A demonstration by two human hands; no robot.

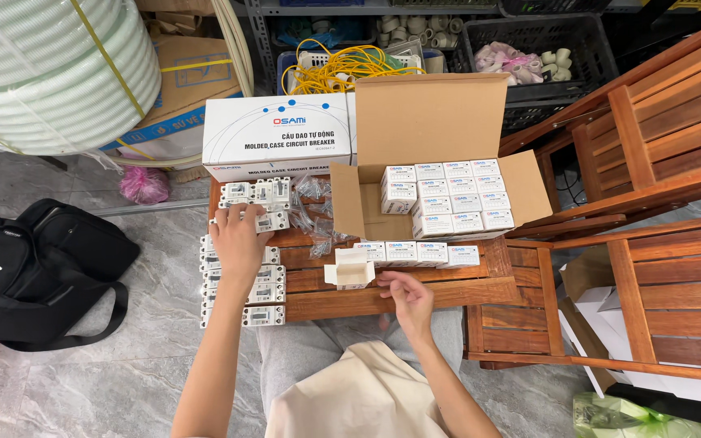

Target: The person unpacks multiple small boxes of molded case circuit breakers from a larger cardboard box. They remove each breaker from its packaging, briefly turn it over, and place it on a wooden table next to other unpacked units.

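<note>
My left hand [238, 237] reaches over a cluster of white circuit breakers [255, 197] at the left end of a wooden table [415, 294], fingers resting on one of them. More breakers [263, 294] lie in rows below the hand. My right hand [406, 298] hovers near the table's front edge with fingers loosely apart, holding nothing, just right of a small open white carton [350, 268]. A row of closed small white boxes [419, 254] sits behind it. An open cardboard box [440, 130] holds several more of them.
A long white printed box [277, 136] stands at the table's back left. Small clear plastic bags [315, 212] are scattered mid-table. A black bag [34, 268] lies on the floor at left, wooden chairs [659, 162] at right, a white hose coil [50, 65] top left.
</note>
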